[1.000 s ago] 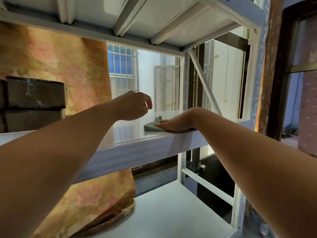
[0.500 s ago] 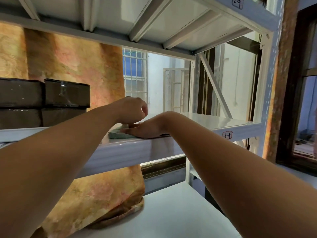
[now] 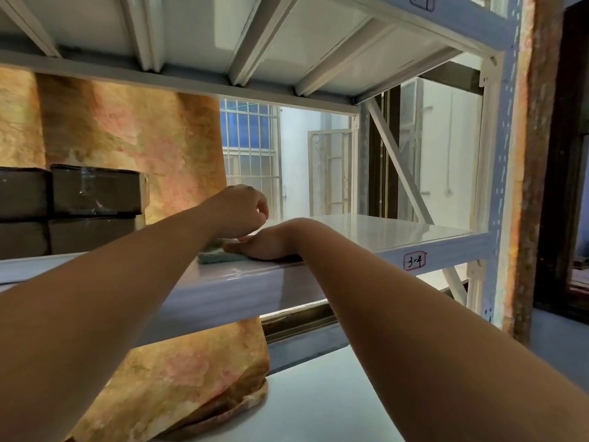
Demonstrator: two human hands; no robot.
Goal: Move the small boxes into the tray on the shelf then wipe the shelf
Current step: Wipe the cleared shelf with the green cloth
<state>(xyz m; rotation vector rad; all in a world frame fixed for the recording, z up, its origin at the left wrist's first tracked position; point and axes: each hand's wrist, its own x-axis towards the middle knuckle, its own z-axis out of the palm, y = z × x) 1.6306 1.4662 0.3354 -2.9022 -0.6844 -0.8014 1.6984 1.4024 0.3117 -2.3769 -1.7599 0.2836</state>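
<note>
Wiping: press right hand [image 3: 264, 247] flat, fingers straight together, on teal-green cloth [image 3: 216, 257] at front edge of glossy white metal shelf [image 3: 382, 231], overlapping passes, curled empty left hand [image 3: 239, 212] clear.

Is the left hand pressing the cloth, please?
No, the right hand presses the cloth on the shelf; the left hand hovers curled above.

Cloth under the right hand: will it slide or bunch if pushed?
Likely floppy: the cloth lies flat under the right hand. It should probably slide easily, since the shelf looks glossy. Its free edge may bunch.
</note>
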